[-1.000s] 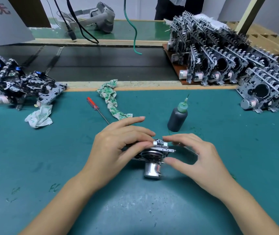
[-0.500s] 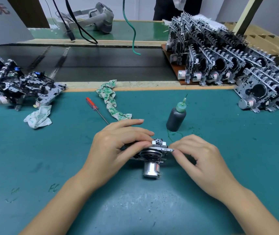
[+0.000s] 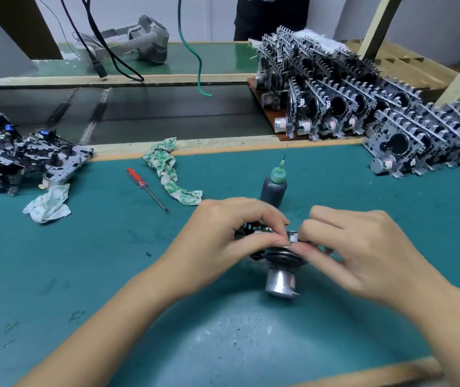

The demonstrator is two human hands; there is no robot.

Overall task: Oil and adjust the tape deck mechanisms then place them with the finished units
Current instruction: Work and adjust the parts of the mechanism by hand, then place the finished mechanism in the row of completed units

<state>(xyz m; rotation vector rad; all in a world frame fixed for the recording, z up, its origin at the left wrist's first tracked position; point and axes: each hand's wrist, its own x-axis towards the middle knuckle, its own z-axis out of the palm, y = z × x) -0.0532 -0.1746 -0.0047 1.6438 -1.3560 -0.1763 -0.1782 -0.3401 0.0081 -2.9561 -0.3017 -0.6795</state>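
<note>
A tape deck mechanism (image 3: 277, 268) with a silver motor can at its near end lies on the teal mat (image 3: 111, 261) in the middle. My left hand (image 3: 231, 241) grips its left side, fingers curled over the top. My right hand (image 3: 363, 252) pinches its right edge, and both thumbs meet on the frame. Just behind the hands stands a dark oil bottle (image 3: 274, 188) with a green needle tip. Rows of upright mechanisms (image 3: 349, 101) stand at the back right. A loose heap of mechanisms (image 3: 19, 155) lies at the left.
A red-handled screwdriver (image 3: 145, 188) and a twisted green-patterned rag (image 3: 169, 171) lie left of the bottle. A crumpled cloth (image 3: 48, 205) sits by the heap. A dark conveyor belt (image 3: 167, 113) runs behind the mat. A person in dark clothing (image 3: 270, 18) stands beyond the far bench.
My right hand has closed in from the right and now pinches the mechanism's edge. My left hand's fingers have curled tighter over the top.
</note>
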